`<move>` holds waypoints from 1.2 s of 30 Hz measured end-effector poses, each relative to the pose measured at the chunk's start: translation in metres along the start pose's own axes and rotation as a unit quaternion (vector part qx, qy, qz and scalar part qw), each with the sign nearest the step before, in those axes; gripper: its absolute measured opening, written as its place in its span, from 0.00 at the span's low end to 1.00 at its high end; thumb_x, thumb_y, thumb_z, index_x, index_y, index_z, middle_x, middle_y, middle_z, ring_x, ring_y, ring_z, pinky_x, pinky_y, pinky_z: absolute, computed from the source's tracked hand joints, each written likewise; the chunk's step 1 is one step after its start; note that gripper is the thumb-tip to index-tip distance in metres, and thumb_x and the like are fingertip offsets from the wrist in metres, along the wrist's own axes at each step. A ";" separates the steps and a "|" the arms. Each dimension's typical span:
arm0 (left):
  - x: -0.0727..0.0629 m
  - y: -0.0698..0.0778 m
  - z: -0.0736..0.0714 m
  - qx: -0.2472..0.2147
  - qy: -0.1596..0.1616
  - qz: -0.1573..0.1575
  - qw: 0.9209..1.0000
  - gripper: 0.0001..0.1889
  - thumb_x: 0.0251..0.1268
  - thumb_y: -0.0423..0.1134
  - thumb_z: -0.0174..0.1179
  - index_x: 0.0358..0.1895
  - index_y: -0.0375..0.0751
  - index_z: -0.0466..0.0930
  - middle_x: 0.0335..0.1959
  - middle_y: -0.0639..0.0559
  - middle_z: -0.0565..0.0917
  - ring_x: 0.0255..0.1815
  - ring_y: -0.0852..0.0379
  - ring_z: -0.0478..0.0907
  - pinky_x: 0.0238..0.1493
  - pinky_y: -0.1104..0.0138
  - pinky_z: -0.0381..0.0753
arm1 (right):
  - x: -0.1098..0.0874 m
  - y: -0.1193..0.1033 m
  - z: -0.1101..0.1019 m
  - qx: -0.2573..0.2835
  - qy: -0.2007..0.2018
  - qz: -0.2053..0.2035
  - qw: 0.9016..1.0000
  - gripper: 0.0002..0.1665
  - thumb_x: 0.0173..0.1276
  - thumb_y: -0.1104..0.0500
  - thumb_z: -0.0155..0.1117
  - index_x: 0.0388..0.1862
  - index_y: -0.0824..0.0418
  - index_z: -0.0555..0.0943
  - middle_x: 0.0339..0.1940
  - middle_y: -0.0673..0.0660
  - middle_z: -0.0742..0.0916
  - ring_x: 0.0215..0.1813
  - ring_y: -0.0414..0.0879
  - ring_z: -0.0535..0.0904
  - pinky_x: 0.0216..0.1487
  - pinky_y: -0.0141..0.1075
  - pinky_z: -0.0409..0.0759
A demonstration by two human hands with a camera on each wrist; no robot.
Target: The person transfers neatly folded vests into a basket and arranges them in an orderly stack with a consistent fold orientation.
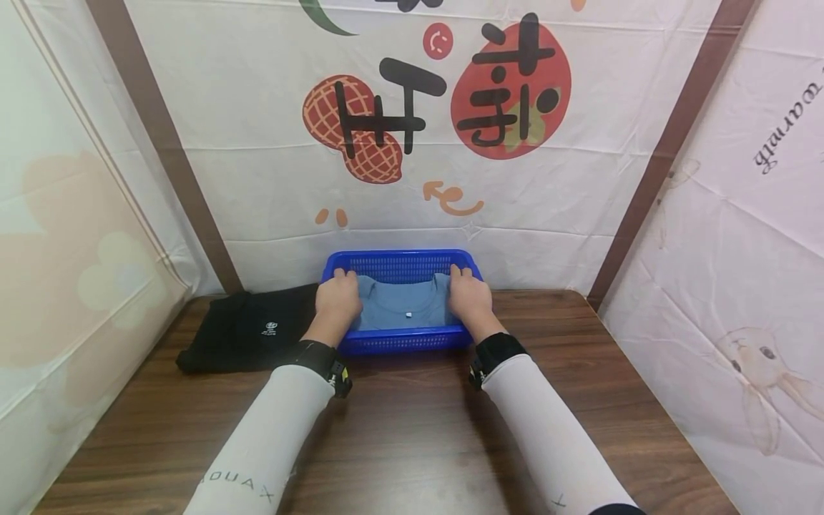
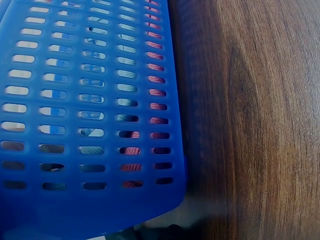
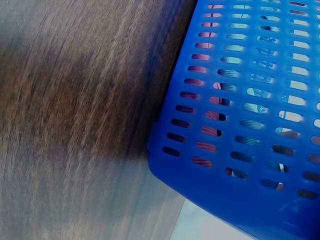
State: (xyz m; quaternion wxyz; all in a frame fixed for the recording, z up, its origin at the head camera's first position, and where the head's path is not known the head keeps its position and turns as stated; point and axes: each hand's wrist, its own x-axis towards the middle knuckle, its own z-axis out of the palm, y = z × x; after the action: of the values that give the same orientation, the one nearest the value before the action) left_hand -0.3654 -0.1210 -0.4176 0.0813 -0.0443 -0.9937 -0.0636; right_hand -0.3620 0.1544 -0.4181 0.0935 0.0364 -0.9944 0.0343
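A blue-grey shirt (image 1: 402,304) with a round neckline and a small white label lies in a blue slotted plastic basket (image 1: 404,342). My left hand (image 1: 337,299) grips the shirt's left side near the shoulder, just inside the basket's left end. At the opposite shoulder, my right hand (image 1: 471,295) holds the right side. Fingertips of both hands are partly hidden by the knuckles. Both wrist views show the basket's slotted front wall (image 2: 95,115) close up, with the hands out of sight. Reddish and pale patches show through its slots (image 3: 215,115).
Left of the basket, a folded black garment (image 1: 251,332) with a small white print lies on the brown wooden table (image 1: 412,436). A printed white cloth (image 1: 257,179) hangs behind the table, and further cloth walls (image 1: 708,286) stand at both sides.
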 end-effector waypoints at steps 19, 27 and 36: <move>-0.003 0.001 -0.004 -0.147 0.009 -0.043 0.988 0.30 0.70 0.37 0.55 0.73 0.32 0.65 0.70 0.31 0.70 0.67 0.34 0.74 0.62 0.40 0.76 | -0.002 0.003 -0.003 0.173 0.070 0.063 0.980 0.27 0.71 0.55 0.59 0.68 0.57 0.76 0.66 0.58 0.79 0.62 0.56 0.80 0.59 0.54 0.80; -0.006 -0.002 -0.005 -0.200 0.017 -0.002 0.980 0.27 0.68 0.39 0.55 0.69 0.35 0.71 0.66 0.35 0.75 0.68 0.38 0.73 0.62 0.40 0.76 | 0.000 0.008 -0.003 0.208 0.073 0.074 0.973 0.26 0.69 0.53 0.60 0.65 0.56 0.79 0.64 0.56 0.81 0.64 0.54 0.79 0.60 0.54 0.79; -0.005 -0.015 -0.010 -0.313 0.024 0.020 0.949 0.21 0.73 0.41 0.57 0.63 0.36 0.77 0.62 0.38 0.80 0.62 0.41 0.79 0.63 0.47 0.77 | -0.001 0.009 -0.006 0.287 0.061 0.092 0.952 0.26 0.72 0.49 0.58 0.66 0.52 0.78 0.65 0.52 0.82 0.67 0.50 0.77 0.65 0.52 0.75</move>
State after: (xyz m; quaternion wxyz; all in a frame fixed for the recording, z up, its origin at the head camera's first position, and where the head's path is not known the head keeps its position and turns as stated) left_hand -0.3600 -0.1374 -0.4108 0.0884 -0.0863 -0.9206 -0.3704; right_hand -0.3608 0.1639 -0.4128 0.1365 -0.0319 -0.9340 0.3285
